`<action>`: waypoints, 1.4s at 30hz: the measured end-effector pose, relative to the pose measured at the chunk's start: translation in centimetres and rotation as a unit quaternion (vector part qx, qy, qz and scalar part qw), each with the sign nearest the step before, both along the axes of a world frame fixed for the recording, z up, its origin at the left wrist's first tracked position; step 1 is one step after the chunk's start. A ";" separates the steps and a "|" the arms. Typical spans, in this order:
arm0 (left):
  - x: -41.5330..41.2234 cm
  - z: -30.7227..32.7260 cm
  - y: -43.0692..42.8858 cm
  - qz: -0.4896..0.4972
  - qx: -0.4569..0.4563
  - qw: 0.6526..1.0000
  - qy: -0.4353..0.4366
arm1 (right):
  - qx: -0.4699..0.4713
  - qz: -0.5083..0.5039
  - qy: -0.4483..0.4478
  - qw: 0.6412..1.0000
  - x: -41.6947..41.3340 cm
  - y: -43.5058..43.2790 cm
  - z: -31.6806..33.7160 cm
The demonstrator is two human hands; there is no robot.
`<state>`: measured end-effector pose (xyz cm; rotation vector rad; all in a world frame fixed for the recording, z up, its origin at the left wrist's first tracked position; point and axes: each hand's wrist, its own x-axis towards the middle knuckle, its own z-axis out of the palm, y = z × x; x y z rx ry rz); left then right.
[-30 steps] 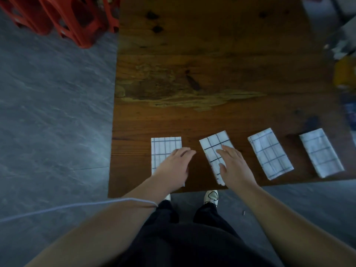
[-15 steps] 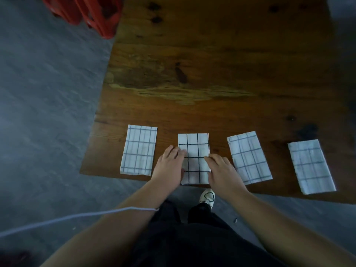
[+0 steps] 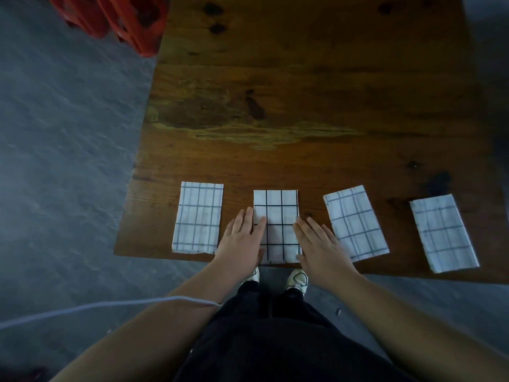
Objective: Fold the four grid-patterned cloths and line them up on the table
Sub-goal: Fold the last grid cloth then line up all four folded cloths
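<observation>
Four folded white grid-patterned cloths lie in a row along the near edge of the wooden table (image 3: 303,78). The leftmost cloth (image 3: 198,217) lies straight. The second cloth (image 3: 276,213) has bold black lines and lies straight, its near end at the table edge. My left hand (image 3: 241,241) rests flat against its left edge and my right hand (image 3: 316,244) against its right edge, fingers extended. The third cloth (image 3: 355,223) and the fourth cloth (image 3: 443,232) lie tilted, tops leaning left. Neither hand grips anything.
Red plastic stools (image 3: 118,20) stand on the grey floor beyond the table's far left corner. A thin pale cord (image 3: 110,307) crosses my left forearm. My shoes (image 3: 297,279) show under the table edge.
The second cloth was skewed a second ago and now lies straight between my hands. My left hand moved off the leftmost cloth to the second cloth's left edge. The view shifted.
</observation>
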<state>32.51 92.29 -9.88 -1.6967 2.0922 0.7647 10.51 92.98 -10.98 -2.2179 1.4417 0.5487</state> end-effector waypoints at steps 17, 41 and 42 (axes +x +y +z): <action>2.2 -0.6 -1.4 -0.024 0.003 0.998 0.060 | -0.003 -0.095 -0.046 0.994 1.4 -0.4 0.3; 2.0 0.8 -1.8 0.011 -0.031 0.993 0.113 | 0.003 -0.144 -0.083 0.986 1.0 -0.4 1.5; 1.5 1.2 -2.1 0.011 -0.042 0.992 0.121 | -0.006 -0.155 -0.090 0.984 0.6 -0.6 2.1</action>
